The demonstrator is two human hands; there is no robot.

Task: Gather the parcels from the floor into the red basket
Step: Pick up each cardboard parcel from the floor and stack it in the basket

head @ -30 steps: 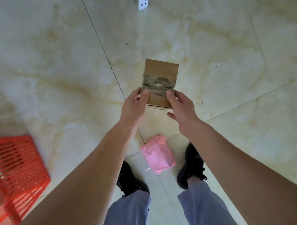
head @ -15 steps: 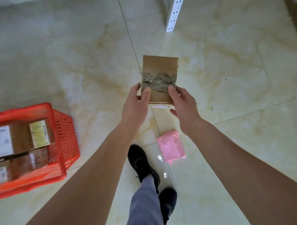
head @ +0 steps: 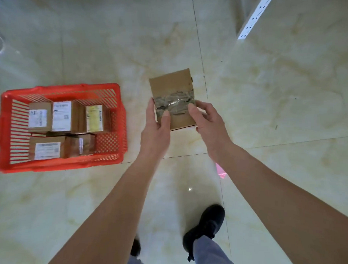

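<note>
Both hands hold one cardboard parcel [head: 173, 98] out in front, above the tiled floor [head: 279, 96]. Left hand [head: 155, 129] grips the parcel's left edge, thumb curled onto the top face near the torn tape strip, other fingers underneath (hidden). Right hand [head: 207, 125] pinches the right edge, thumb on the taped band, fingers curled below and behind. Parcel is tilted a bit, flat brown face up, with a scuffed clear tape band across its middle.

Red basket [head: 118, 114] sits on the floor to the left of the parcel, apart from it, not under it. Inside are five boxed parcels [head: 61, 116]: three across the far row with white or yellowish labels, two in the near row (one label facing up, one wrapped in tape). They lie packed against each other toward the basket's left and middle.

A sliver of pink package [head: 221, 172] shows on the floor just under the right forearm, mostly hidden. Black shoe [head: 207, 225] stands on the floor below, grey trouser leg over it. White perforated strip [head: 254, 18] at the top right.
</note>
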